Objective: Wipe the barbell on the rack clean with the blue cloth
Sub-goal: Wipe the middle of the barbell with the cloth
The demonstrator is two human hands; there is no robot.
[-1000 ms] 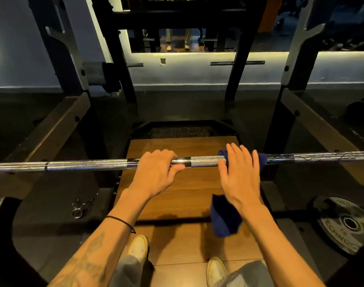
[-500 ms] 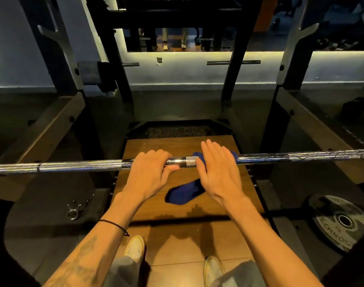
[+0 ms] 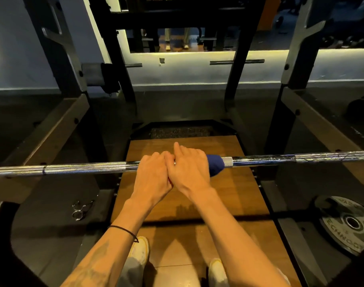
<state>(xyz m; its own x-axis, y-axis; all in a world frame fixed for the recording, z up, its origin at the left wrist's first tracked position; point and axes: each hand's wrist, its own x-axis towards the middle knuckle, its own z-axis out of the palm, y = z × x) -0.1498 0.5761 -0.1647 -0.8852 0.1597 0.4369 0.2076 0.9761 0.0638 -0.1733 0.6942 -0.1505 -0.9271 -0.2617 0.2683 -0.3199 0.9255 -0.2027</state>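
In the head view, a long silver steel barbell (image 3: 83, 169) lies horizontally across the black steel rack (image 3: 58, 59), above a brown wooden platform (image 3: 228, 195). The left hand (image 3: 151, 179) grips the bar near its middle, with the fingers curled over the top. The right hand (image 3: 188, 172) touches the left one and presses a dark blue cloth (image 3: 215, 166) on the bar; its fingers wrap over the cloth, and the index finger points forward. The cloth is wrapped around the bar and shows just on the right of this hand. On the dark floor, a metal spring collar (image 3: 80, 210) lies on the left and a black weight plate (image 3: 349, 223) on the right.
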